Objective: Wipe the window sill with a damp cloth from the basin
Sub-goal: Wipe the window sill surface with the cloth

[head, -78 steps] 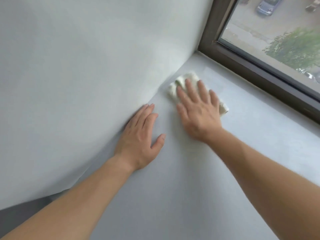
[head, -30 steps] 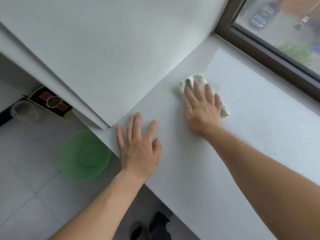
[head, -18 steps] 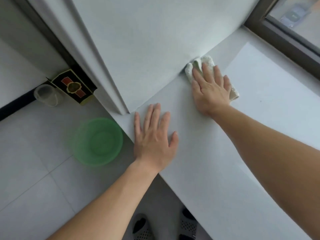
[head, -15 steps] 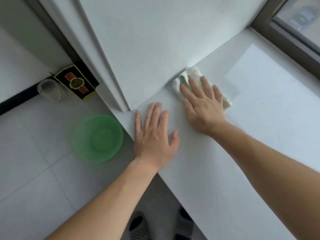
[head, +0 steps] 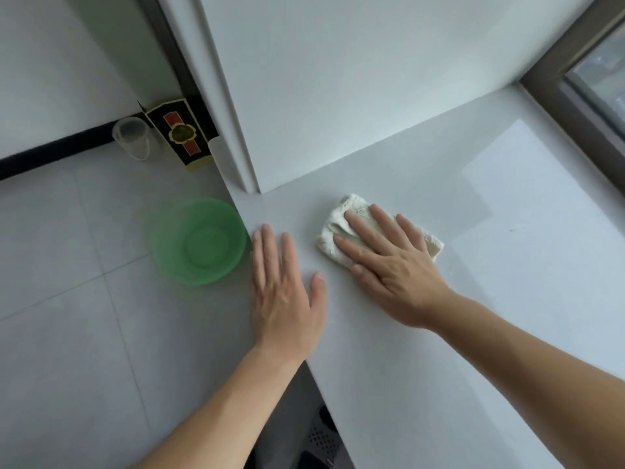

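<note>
Sill (head: 439, 350) — right hand (head: 389, 265) flat on cloth (head: 341, 218).

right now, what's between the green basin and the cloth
The left hand, flat on the sill, lies between the green basin and the cloth, in the head view.

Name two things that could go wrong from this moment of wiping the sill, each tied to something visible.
1. The left hand rests flat at the very edge of the sill; with weight on it, it might slip off.
2. The green basin sits on the floor just below that edge, not far from a slipper; a step could knock it.
</note>
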Tool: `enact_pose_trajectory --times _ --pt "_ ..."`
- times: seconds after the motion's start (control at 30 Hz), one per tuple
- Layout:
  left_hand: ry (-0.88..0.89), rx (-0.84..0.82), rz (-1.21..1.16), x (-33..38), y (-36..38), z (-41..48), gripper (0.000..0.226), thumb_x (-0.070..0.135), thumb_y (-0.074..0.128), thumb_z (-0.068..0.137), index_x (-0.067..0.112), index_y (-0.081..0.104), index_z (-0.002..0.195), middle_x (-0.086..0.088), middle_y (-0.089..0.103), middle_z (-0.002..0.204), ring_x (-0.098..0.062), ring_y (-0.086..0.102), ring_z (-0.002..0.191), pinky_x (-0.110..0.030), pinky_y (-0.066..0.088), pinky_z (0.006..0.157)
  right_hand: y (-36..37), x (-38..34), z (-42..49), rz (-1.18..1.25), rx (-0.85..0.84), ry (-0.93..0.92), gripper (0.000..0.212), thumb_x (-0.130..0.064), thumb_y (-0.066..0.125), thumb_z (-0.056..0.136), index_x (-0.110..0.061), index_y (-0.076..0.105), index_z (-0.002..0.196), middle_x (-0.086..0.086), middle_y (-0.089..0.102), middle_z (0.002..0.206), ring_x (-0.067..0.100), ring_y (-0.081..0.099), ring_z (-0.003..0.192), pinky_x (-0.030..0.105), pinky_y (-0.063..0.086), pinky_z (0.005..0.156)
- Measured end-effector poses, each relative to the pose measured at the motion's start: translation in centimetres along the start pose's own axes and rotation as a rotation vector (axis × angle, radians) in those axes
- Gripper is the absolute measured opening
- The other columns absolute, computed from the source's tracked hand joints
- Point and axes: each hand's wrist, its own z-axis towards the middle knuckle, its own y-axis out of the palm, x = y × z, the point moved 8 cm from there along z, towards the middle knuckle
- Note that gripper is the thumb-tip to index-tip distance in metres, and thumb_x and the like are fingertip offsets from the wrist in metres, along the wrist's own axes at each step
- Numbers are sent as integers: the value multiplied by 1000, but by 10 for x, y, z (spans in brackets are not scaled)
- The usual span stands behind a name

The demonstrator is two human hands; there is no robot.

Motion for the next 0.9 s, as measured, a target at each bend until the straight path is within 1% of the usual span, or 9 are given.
enact_pose_trajectory --times 0.07,0.13,0.23,0.3,0.43,0.5,0.6,0.73,0.9 --pt "-25 28 -88 0 2 -14 76 40 41 93 3 17 155 -14 -7 165 -23 -13 152 -38 2 124 -2 9 -5 -20 -18 -25 51 -51 16 104 -46 28 154 -18 10 166 20 -3 155 48 2 122" --pt "-95 77 -170 -5 4 -20 79 37 46 91 1 16 154 -16 -8 165 -27 -8 152 -34 1 123 -8 12 19 -8 15 7 51 -53 16 103 -48 29 152 -17 12 166 23 1 155 50 4 122" --pt "-155 97 -245 -10 7 -22 81 38 43 90 2 9 155 -14 -6 165 -26 -3 152 -27 -2 121 -10 -2 65 13 54 88 53 -54 14 101 -49 26 153 -16 9 167 24 -1 155 50 -2 121" --pt "-143 114 -291 -10 7 -25 81 38 41 91 2 7 155 -13 -5 166 -21 -4 153 -28 0 122 -8 -14 67 -9 54 28 53 -52 16 102 -47 26 153 -15 10 167 25 -2 155 52 -1 121" --pt "-203 120 -404 -10 12 -43 79 42 35 94 6 3 157 -8 -4 166 -9 -6 151 -23 0 121 2 -26 2 -63 -3 -229 49 -46 25 105 -41 32 154 -12 11 167 25 -1 155 50 1 122" --pt "-251 119 -444 -9 15 -52 79 44 31 92 9 0 156 -3 -1 164 -1 -5 148 -22 1 121 2 -22 -15 -48 -18 -258 48 -45 26 106 -41 33 153 -13 12 167 25 1 155 50 3 122" --pt "-284 122 -501 -9 17 -58 77 42 29 90 15 -5 154 5 -2 162 7 -7 144 -24 2 121 -2 -30 15 -52 -25 -279 48 -45 24 106 -43 32 153 -13 13 167 26 4 155 50 6 121" --pt "-272 110 -534 -13 19 -66 77 40 31 92 12 -2 156 -1 0 165 -3 -2 150 -28 4 122 1 -66 71 -75 24 -299 48 -44 25 105 -43 33 153 -11 17 166 29 7 154 51 6 120" --pt "-261 111 -567 -13 19 -62 73 47 27 97 15 -2 155 3 -3 164 2 -5 149 -24 2 122 8 -59 29 -68 8 -363 48 -44 28 106 -41 31 154 -11 13 167 27 1 155 53 6 122"
